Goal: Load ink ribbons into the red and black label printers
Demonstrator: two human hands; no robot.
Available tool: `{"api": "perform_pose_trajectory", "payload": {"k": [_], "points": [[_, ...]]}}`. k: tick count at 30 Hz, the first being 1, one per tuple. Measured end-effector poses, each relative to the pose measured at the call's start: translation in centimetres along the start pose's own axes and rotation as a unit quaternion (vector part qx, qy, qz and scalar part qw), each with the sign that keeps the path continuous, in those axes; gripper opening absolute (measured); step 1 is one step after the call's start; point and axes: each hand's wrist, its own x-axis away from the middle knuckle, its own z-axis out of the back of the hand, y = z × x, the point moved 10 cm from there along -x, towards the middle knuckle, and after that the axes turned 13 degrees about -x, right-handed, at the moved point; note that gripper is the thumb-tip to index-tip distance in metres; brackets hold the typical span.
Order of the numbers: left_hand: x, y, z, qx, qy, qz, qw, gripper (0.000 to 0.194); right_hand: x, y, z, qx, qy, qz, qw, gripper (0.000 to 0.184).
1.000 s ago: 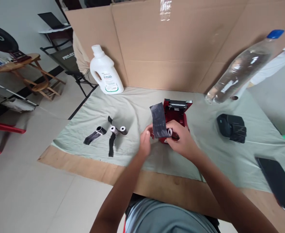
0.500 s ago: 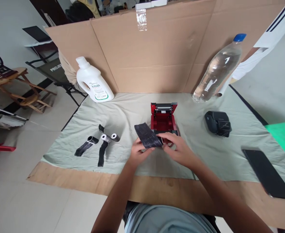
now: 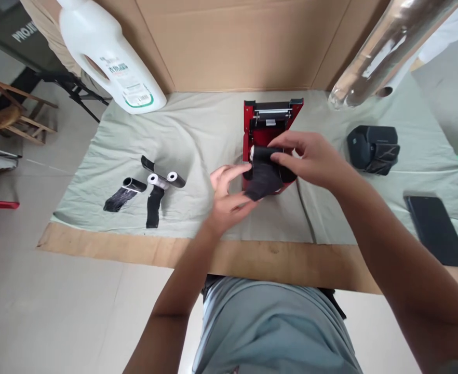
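Our right fingers point(image 3: 285, 159) pinch the black roll point(image 3: 265, 154), not yet released, over the red case point(image 3: 263, 136), lid point(image 3: 273, 112) already up, while our left fingers point(image 3: 234, 173), half spread, touch the roll's strip point(image 3: 266, 180)

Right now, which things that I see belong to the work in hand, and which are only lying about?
Belong to the work:
- black roll, in the right hand, with the left hand by its loose end
- open red device
- probably the similar rolls at left

Seemingly only lying about:
- white jug
- clear bottle
- black object
- phone
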Motion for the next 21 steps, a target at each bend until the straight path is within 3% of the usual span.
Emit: {"api": "perform_pose_trajectory", "payload": {"k": [4,10,14,18,21], "points": [[0.1,0.1,-1.3,-0.026,-0.018,0.009,0.999,0.015,-2.0,3.1,1.2,0.065,0.061,-0.011,0.996,0.013],[0.9,-0.6,-2.7,-0.046,-0.031,0.029,0.998,0.021,-3.9,5.0,0.3,0.199,0.064,-0.062,0.976,0.014],[0.6,-0.6,-2.9,-0.04,-0.04,0.035,0.998,0.033,-3.9,4.3,-0.4,0.26,0.031,-0.068,0.963,0.016],[0.2,-0.4,-3.1,-0.021,-0.046,0.035,0.998,0.028,-4.0,4.6,-0.9,0.304,-0.022,-0.079,0.949,0.019],[0.0,-0.5,-3.2,-0.022,-0.045,0.044,0.998,0.028,-4.6,5.0,-1.6,0.354,-0.069,-0.079,0.929,0.01]]}}
